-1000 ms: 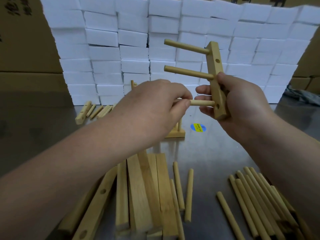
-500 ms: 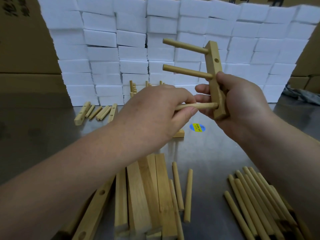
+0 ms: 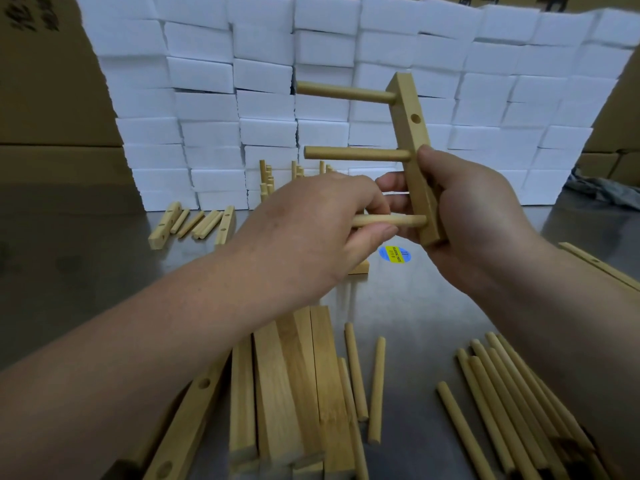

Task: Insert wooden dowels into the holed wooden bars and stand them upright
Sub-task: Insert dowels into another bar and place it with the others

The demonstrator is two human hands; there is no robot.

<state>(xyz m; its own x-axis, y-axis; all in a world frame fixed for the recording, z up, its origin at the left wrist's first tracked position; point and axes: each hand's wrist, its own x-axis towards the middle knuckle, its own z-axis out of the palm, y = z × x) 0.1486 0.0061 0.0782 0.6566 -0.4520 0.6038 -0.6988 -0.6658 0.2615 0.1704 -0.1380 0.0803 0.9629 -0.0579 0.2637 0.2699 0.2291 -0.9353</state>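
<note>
Above the table (image 3: 433, 306), the holed bar (image 3: 414, 140) is gripped upright by the right hand (image 3: 485, 216) around its lower half, so that its holes face the left hand (image 3: 311, 233). A dowel (image 3: 405, 220) is pinched by the left hand and pressed at the lowest hole, at the lower edge of the right-hand grip; its depth cannot be judged. Two seated dowels (image 3: 356, 154) project leftward above the grip, into open air. Below the grip, loose dowels (image 3: 502, 393) and spare bars (image 3: 294, 375) are laid well apart from the work, with bare table left between.
</note>
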